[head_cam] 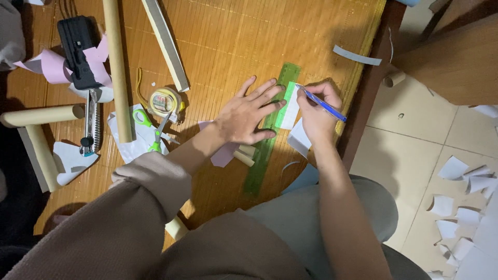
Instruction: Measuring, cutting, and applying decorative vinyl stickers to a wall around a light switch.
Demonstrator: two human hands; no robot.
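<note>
My left hand (248, 113) lies flat with fingers spread on a green transparent ruler (265, 150), pinning it over a white paper piece (291, 110) on the bamboo mat (233, 36). My right hand (316, 106) grips a blue pen (322, 103) with its tip at the ruler's right edge on the paper. Another white paper piece (300, 139) lies just below the right hand. A pink paper scrap (224, 154) sits under my left wrist.
Green-handled scissors (151, 127), a tape roll (164, 101), cardboard tubes (116, 67), a wooden strip (167, 44), a black tool (79, 52) and pink paper (52, 65) lie to the left. The table edge (371, 88) runs at right, with paper scraps (467, 207) on the tiled floor.
</note>
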